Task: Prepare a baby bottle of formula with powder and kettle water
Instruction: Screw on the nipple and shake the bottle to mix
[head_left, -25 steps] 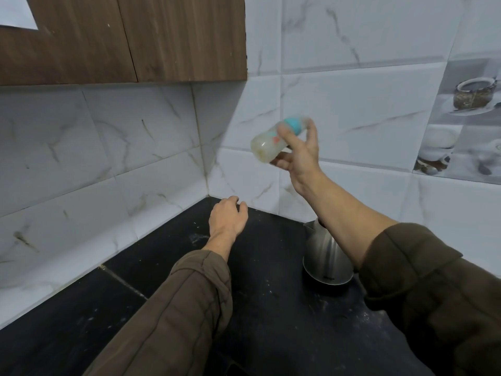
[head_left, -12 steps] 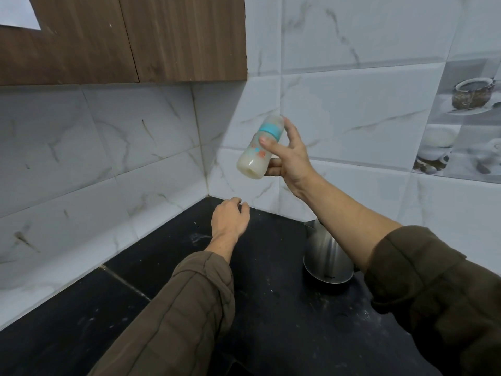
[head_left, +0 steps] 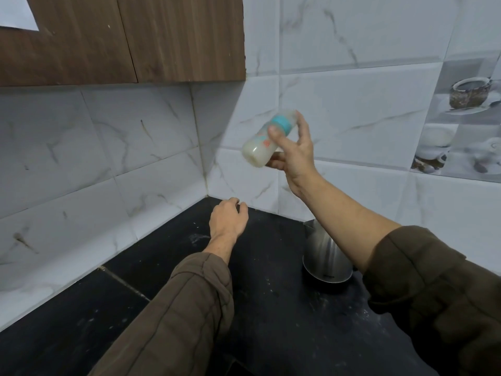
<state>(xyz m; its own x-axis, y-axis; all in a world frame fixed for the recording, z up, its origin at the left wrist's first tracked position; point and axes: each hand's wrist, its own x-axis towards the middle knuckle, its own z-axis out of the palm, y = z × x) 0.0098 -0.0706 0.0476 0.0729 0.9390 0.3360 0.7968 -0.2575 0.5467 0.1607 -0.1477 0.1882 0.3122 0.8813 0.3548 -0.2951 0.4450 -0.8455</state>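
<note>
Nearest, two brown sleeves [head_left: 176, 308] reach in over the black counter [head_left: 271, 321], which is speckled with pale dust and has a seam running across its left part. The counter's left and far edges meet white marbled wall tiles [head_left: 95, 164] in a corner, so the free room lies toward the near side and the right. A steel kettle [head_left: 324, 256] stands on the counter at the right, partly behind the right forearm and near the far wall.

Farther in, the left hand [head_left: 227, 221] hangs low over the counter just short of the corner, fingers loosely curled downward with nothing in them; whether it touches the surface I cannot tell.

Above it, clear of the counter and in front of the far wall, the right hand [head_left: 296, 156] grips the baby bottle [head_left: 264, 141] with thumb across its side and fingers behind. The bottle is tilted, its long axis slanting: base down and to the near left, capped end up and to the far right. It is see-through, filled with milky white liquid, with a teal ring near the top and small orange and teal print; slightly blurred.

A wooden cupboard [head_left: 122, 39] hangs over the corner.
</note>
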